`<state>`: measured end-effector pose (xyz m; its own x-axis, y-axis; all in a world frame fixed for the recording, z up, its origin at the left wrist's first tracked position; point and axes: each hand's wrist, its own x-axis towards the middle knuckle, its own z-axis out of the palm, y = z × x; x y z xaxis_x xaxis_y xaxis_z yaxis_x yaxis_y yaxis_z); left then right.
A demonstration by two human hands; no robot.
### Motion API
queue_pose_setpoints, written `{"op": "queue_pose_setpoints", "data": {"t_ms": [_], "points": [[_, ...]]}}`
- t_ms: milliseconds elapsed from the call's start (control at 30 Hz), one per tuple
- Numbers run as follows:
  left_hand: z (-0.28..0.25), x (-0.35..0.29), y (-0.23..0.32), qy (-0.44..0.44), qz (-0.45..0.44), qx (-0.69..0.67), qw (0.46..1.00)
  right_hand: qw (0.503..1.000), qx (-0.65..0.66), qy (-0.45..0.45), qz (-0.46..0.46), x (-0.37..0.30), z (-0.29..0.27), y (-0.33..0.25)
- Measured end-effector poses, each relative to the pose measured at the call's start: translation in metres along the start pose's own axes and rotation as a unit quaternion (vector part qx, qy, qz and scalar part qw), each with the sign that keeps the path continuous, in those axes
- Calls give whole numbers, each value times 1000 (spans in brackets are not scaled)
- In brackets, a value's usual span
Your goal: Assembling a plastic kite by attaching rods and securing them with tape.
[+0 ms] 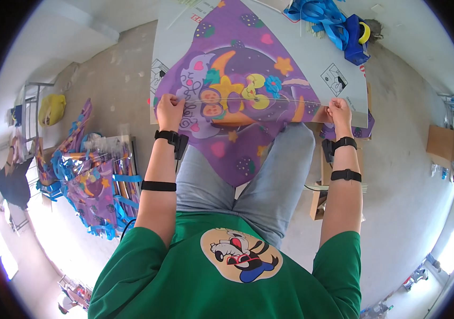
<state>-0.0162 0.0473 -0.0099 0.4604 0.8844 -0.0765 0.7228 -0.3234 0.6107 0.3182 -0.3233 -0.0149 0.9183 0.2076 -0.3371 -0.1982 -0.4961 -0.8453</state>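
A purple printed kite point(237, 69) with stars, moons and a cartoon figure lies over a pale board and hangs down across my thighs. A thin light rod point(259, 99) runs crosswise over it, between my two hands. At the kite's left corner, my left hand point(170, 111) is closed in a pinch on the cloth edge by the rod's end. My right hand point(339, 112) pinches the opposite corner, also at the rod's end. Fingers cover both rod ends, so how they meet the cloth is hidden.
The pale printed board point(344, 101) stretches out in front of me. Blue ribbons point(322, 21) and a blue holder with a yellow ring point(364, 33) sit at its far right. More purple kites point(91, 194) hang on a rack at left. Cardboard boxes point(443, 145) stand at right.
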Motion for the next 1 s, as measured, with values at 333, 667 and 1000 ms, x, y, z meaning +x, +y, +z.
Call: {"op": "queue_pose_setpoints", "data": {"t_ms": [333,667,1000], "points": [[-5,13,5,-20,103,125,986,998,-48,-4,-42,16,3,17],[92,-51,193,-252,496,17,831,997,-62,13,-51,15,-4,20],[159,-60,218,-360,560,197,719,996,-67,12,-57,9,-7,10]]}}
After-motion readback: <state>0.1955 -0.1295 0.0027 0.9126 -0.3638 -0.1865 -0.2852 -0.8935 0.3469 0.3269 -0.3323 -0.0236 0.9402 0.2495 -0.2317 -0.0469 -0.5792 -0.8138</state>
